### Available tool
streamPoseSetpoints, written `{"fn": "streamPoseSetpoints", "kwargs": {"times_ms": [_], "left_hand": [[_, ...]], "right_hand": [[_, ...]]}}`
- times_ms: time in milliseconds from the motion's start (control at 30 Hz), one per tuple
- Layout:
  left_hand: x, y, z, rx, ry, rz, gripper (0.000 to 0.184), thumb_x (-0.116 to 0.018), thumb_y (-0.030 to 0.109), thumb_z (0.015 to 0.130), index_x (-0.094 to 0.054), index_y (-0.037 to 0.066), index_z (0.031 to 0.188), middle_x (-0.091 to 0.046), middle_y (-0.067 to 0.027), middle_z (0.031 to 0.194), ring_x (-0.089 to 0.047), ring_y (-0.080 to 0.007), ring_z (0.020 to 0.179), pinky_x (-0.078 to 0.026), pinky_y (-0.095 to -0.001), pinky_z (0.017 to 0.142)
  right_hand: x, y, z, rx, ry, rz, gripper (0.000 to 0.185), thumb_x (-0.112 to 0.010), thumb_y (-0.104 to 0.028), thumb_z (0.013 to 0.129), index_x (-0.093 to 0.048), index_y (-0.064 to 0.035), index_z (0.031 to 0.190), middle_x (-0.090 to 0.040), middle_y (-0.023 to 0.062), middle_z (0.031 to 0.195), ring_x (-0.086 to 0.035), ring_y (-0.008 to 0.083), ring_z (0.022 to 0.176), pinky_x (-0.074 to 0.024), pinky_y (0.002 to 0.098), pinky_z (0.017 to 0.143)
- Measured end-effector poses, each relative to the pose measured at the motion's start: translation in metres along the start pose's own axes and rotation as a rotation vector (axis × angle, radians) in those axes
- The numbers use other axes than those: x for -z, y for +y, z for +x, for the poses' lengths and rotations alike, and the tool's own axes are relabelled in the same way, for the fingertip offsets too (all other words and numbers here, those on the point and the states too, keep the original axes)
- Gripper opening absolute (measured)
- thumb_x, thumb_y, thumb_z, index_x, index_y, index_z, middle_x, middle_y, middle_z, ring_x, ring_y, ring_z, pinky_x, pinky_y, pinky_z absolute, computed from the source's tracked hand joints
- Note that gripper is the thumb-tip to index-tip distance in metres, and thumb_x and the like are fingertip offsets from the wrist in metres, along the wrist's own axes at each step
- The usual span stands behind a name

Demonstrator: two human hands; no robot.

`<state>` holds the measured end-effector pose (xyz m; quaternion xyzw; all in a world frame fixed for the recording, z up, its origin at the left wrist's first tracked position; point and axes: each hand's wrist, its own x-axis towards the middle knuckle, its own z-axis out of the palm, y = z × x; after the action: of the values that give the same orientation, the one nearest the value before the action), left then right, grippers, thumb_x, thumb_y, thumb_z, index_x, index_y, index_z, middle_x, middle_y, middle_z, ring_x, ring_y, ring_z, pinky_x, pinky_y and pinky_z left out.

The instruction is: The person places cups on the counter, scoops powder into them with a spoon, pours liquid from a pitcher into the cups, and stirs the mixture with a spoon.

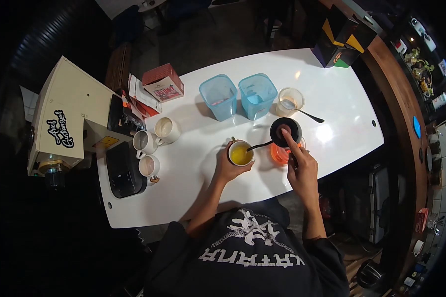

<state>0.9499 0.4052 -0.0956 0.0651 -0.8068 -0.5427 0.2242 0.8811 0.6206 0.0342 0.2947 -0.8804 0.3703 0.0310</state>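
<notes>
Near the middle of the white table, I see a white cup of yellow liquid, a black-handled spoon leaning in it. The left hand curls around the cup. The right hand extends its index finger over a round black container; I can't tell whether it grips. Beyond stand two translucent blue plastic containers.
</notes>
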Motion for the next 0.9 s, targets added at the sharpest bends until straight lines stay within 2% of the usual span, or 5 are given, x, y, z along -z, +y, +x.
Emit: {"fn": "streamPoseSetpoints", "kwargs": {"times_ms": [367, 500, 567, 767, 900], "left_hand": [[-0.002, -0.008, -0.001, 0.005, 0.003, -0.014, 0.055, -0.09, 0.017, 0.06, -0.062, 0.003, 0.106, -0.07, -0.0106, 0.092, -0.069, -0.0243, 0.082, -0.055, -0.0355, 0.077], [-0.001, -0.002, 0.0, -0.016, 0.008, 0.019, 0.056, -0.09, 0.017, 0.06, -0.063, 0.003, 0.106, -0.07, -0.0107, 0.092, -0.069, -0.0242, 0.083, -0.055, -0.0354, 0.078], [0.0, 0.003, -0.001, 0.11, -0.052, -0.047, 0.052, -0.088, 0.012, 0.064, -0.063, 0.002, 0.108, -0.065, -0.0079, 0.104, -0.062, -0.0196, 0.094, -0.049, -0.0349, 0.09], [0.001, 0.002, -0.001, 0.073, -0.044, -0.053, 0.052, -0.089, 0.012, 0.063, -0.063, 0.002, 0.107, -0.065, -0.0089, 0.105, -0.061, -0.0202, 0.095, -0.049, -0.0357, 0.089], [-0.001, 0.004, -0.002, 0.092, -0.02, -0.056, 0.053, -0.089, 0.013, 0.063, -0.062, 0.002, 0.107, -0.064, -0.0091, 0.104, -0.061, -0.0203, 0.095, -0.049, -0.0356, 0.089]], "right_hand": [[0.005, -0.011, -0.001, 0.005, -0.057, -0.139, 0.084, -0.059, 0.01, 0.077, -0.045, -0.033, 0.149, -0.063, 0.0139, 0.087, -0.06, 0.0324, 0.064, -0.0499, 0.0422, 0.059], [0.006, -0.014, -0.002, -0.024, -0.068, -0.046, 0.083, -0.059, 0.009, 0.078, -0.045, -0.0327, 0.148, -0.064, 0.0139, 0.089, -0.061, 0.0315, 0.067, -0.05, 0.0421, 0.061], [0.006, -0.015, -0.002, -0.032, -0.073, -0.025, 0.083, -0.059, 0.009, 0.078, -0.045, -0.0326, 0.148, -0.064, 0.0138, 0.089, -0.061, 0.0312, 0.067, -0.0502, 0.0423, 0.062], [0.004, -0.01, 0.001, -0.1, -0.043, 0.171, 0.079, -0.055, 0.012, 0.081, -0.044, -0.0254, 0.15, -0.065, 0.0158, 0.089, -0.064, 0.0321, 0.073, -0.0514, 0.0421, 0.07], [0.002, 0.004, -0.003, -0.198, -0.022, 0.492, 0.07, -0.053, 0.009, 0.088, -0.042, -0.0164, 0.151, -0.065, 0.0084, 0.084, -0.058, 0.0187, 0.07, -0.048, 0.036, 0.068]]}}
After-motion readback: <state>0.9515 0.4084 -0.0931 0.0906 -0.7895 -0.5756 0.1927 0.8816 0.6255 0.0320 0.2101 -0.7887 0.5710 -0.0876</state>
